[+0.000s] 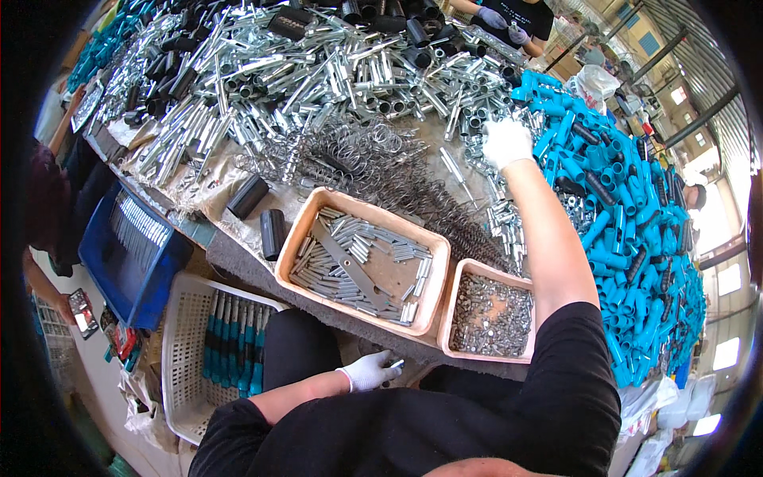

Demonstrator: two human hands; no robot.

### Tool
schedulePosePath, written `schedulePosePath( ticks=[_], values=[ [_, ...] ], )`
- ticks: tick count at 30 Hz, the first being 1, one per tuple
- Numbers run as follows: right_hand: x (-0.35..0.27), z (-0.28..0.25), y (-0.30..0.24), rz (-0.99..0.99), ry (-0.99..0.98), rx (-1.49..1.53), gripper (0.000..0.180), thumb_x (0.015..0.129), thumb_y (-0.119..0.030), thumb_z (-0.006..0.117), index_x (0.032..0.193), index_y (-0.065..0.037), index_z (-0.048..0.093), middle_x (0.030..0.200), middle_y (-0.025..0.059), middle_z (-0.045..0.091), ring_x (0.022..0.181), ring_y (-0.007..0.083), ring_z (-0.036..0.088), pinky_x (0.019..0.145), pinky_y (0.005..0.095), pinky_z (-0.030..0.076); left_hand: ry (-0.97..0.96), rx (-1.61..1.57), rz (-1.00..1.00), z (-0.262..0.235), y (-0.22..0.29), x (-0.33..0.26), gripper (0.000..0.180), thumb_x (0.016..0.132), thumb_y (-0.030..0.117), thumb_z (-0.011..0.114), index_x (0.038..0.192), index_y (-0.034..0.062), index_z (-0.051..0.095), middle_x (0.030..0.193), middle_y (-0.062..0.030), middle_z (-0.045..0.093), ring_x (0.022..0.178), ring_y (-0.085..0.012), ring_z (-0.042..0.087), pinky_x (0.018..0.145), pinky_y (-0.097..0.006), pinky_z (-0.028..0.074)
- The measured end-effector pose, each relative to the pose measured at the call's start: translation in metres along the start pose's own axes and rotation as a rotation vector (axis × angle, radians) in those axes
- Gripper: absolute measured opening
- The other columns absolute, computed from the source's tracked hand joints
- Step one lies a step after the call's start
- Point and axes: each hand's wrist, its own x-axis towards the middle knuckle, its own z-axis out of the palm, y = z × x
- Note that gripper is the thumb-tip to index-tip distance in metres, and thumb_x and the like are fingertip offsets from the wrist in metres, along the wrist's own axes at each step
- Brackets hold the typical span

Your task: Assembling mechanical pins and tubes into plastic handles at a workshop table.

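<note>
Down at my lap, my left hand point(371, 372) wears a whitish glove and pinches a small silver metal pin point(396, 364). My right hand point(507, 143), also gloved in white, is stretched far over the table. It reaches the edge of the loose metal fittings point(501, 219), beside a heap of teal plastic tubular handles point(628, 238). Its fingers are washed out by glare, so what they hold, if anything, cannot be made out. Between my arms stands a tan tray point(362, 200) of short metal rods with a flat metal bar point(346, 261) across them.
A smaller pinkish bin point(486, 356) of tiny metal parts adjoins the tray. Wire springs point(373, 159) and piled metal tubes point(318, 71) cover the table beyond. A white basket point(179, 350) and blue crate point(159, 294) stand left. Other people point(517, 20) work around the table.
</note>
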Motion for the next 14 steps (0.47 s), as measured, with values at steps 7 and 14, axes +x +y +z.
schedulePosePath(
  ticks=[7, 14],
  values=[
    [-0.128, -0.083, 0.042, 0.068, 0.385, 0.961, 0.017, 0.089, -0.002, 0.059, 0.105, -0.001, 0.062, 0.1, 0.0091, 0.065, 0.094, 0.0169, 0.062, 0.085, 0.0271, 0.048, 0.014, 0.15, 0.163, 0.002, -0.013, -0.003, 0.036, 0.084, 0.035, 0.066, 0.096, 0.0025, 0.057, 0.078, -0.0059, 0.06, 0.07, -0.0136, 0.057, 0.064, -0.031, 0.047],
    [-0.348, -0.147, 0.046, -0.145, -0.224, 1.598, 0.024, 0.082, -0.01, 0.069, 0.103, -0.002, 0.061, 0.103, 0.0106, 0.061, 0.098, 0.0173, 0.058, 0.091, 0.0334, 0.044, -0.14, -0.203, 0.205, 0.012, 0.012, -0.05, 0.03, 0.082, 0.034, 0.071, 0.086, 0.0077, 0.057, 0.07, -0.0005, 0.056, 0.065, -0.0086, 0.052, 0.06, -0.026, 0.045]
  ],
)
